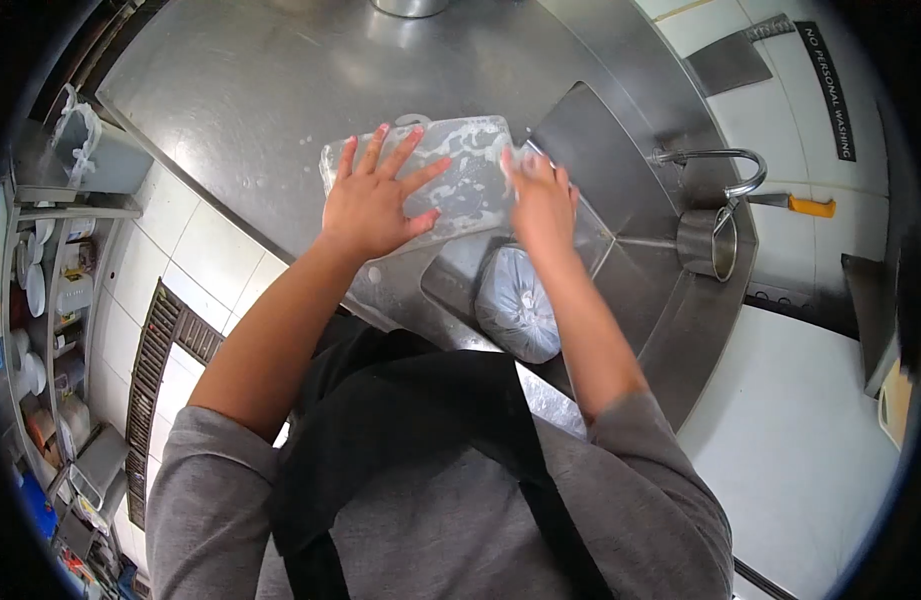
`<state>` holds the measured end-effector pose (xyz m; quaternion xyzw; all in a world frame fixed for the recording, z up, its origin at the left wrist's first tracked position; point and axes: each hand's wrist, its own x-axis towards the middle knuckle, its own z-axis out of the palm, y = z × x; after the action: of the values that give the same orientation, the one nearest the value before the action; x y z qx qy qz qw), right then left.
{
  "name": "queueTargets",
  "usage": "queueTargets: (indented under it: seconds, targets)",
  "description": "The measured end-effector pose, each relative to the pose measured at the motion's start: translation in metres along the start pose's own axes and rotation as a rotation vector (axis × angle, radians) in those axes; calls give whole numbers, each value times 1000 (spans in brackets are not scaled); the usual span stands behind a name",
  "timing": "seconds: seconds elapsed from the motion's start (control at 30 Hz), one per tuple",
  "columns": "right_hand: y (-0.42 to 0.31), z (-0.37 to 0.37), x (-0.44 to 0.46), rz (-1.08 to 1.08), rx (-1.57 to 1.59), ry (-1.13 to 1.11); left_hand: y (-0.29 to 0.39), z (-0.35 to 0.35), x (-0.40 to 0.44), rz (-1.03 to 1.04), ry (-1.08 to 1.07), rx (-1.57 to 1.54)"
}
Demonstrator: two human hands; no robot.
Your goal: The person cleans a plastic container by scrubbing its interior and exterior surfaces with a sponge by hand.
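A flat, greyish rectangular panel point(470, 185), streaked with white suds, lies on the steel counter; it may be a lid or a board, I cannot tell which. My left hand point(370, 205) rests on its left part with the fingers spread. At the panel's right edge, next to the sink basin, my right hand point(543, 205) has its fingers curled. Motion blurs its fingertips, and whatever they may hold is hidden. Below the panel, between my forearms, sits a tied clear plastic bag point(518, 305) with greyish contents.
A sink basin point(585, 150) lies to the right, with a curved tap point(720, 155) beyond it. A metal pot point(708, 245) and a yellow-handled knife point(810, 206) are by the wall. Another metal vessel point(410, 6) stands at the far edge. Loaded shelves point(40, 210) line the left.
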<state>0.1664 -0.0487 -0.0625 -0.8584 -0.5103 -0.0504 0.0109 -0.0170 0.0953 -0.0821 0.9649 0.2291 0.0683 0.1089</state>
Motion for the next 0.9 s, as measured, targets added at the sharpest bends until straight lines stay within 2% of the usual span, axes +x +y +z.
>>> queueTargets:
  seconds: [0.03,0.1,0.23,0.33,0.4,0.5,0.6,0.63,0.73,0.77,0.8,0.87,0.9]
  targets:
    - [4,9,21,-7,8,-1,0,0,-1,-5,-15,20]
    - [13,23,47,21,289,-12,1,2,-1,-23,-7,24]
    - [20,26,-18,-28,327,70,1,2,0,-41,16,-16]
    - [13,8,-45,89,214,-71,0,2,-1,-29,7,-3]
    - [8,3,-20,-60,38,-13,0,4,-1,-18,10,-6]
    - [-6,16,31,-104,20,100,-1,3,-1,-14,19,16]
    - [-31,20,3,-213,-114,119,0,5,0,-18,17,19]
    - [-40,11,-16,-212,-92,-40,-1,6,1,-37,23,2]
    - [-29,4,-35,-272,-70,28,-3,7,0,-23,10,6]
    - [-20,4,-21,-237,-179,-26,-3,7,-1,-25,9,9]
    - [-20,2,-1,-236,-177,-22,-2,6,-1,-26,4,11]
    - [-19,-2,28,-92,-150,-55,-1,4,1,-20,5,18]
    - [-25,9,25,-139,-186,26,0,4,1,-26,-3,17]
